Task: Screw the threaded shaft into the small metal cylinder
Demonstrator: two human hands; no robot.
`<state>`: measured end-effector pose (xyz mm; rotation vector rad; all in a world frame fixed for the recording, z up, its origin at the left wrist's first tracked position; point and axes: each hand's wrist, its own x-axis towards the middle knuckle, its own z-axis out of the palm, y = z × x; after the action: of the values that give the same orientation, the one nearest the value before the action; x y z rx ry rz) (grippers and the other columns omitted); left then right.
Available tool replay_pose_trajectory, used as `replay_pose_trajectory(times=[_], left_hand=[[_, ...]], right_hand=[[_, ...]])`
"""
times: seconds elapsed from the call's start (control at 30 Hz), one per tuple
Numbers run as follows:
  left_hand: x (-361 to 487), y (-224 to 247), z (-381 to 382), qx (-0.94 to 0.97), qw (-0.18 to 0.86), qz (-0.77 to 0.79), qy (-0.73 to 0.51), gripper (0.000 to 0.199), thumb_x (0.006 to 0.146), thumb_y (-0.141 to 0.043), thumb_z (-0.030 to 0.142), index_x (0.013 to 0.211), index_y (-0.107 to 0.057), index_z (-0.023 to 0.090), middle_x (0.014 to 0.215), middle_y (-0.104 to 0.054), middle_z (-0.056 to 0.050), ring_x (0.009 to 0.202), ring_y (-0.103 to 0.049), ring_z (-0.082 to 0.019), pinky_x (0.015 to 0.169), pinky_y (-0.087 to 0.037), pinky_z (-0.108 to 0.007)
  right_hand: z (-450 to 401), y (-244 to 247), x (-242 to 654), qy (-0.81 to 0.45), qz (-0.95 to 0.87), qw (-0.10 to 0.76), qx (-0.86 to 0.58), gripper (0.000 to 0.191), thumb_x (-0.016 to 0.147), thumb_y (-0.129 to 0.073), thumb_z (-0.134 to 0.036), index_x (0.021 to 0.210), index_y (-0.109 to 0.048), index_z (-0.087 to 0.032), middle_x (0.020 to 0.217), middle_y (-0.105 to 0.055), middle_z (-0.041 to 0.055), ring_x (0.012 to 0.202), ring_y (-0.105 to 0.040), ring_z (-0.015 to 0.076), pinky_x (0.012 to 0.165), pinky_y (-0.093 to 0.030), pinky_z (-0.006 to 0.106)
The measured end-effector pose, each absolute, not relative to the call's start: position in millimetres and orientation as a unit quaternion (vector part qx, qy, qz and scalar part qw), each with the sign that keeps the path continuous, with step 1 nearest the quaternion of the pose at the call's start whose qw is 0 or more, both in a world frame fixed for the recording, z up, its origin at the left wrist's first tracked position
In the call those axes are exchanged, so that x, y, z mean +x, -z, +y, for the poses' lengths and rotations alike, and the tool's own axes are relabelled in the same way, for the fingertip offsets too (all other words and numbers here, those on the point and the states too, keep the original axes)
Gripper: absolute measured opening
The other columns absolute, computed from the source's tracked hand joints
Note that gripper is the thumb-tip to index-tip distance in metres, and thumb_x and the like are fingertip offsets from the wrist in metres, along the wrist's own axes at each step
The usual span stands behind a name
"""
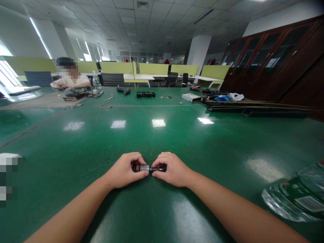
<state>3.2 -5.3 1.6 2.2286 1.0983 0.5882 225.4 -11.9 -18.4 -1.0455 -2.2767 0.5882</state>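
Seen from the head camera: two bare hands meet over a wide, glossy green table (131,138), near the middle of its front edge. The left hand (128,170) is clamped on a small silver metal cylinder (144,167), thumb on the near side and fingers curled around the far side. The right hand (174,169) pinches a slim black ridged shaft (154,169) between thumb and fingertips. Cylinder and shaft lie level, end to end, between the hands, at or just above the tabletop; whether they are joined is too small to tell.

At the right edge, a large clear plastic bottle with a green label (301,195) sits near the right forearm. Across the table, well apart from the hands, are a black rectangular block with compartments (146,95), a flat silver box (190,97) and long black strips (233,107). At far left, a person in a white top (76,81) sits at the table.
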Motion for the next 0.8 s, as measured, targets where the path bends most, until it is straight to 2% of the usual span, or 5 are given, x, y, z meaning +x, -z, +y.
replay_pose_trajectory(times=[0.8], left_hand=[[2.6, -1.4, -2.9, 0.831, 0.294, 0.421, -0.214, 0.018, 0.077, -0.069, 0.032, 0.083, -0.064, 0.016, 0.071, -0.061, 0.001, 0.062, -0.052, -0.012, 0.057, -0.037, -0.022]], right_hand=[[-11.8, 15.4, 235.2, -0.198, -0.849, 0.278, -0.403, 0.006, 0.071, -0.073, -0.018, 0.076, -0.070, -0.020, 0.070, -0.065, -0.0008, 0.071, -0.057, 0.0145, 0.073, -0.040, 0.030]])
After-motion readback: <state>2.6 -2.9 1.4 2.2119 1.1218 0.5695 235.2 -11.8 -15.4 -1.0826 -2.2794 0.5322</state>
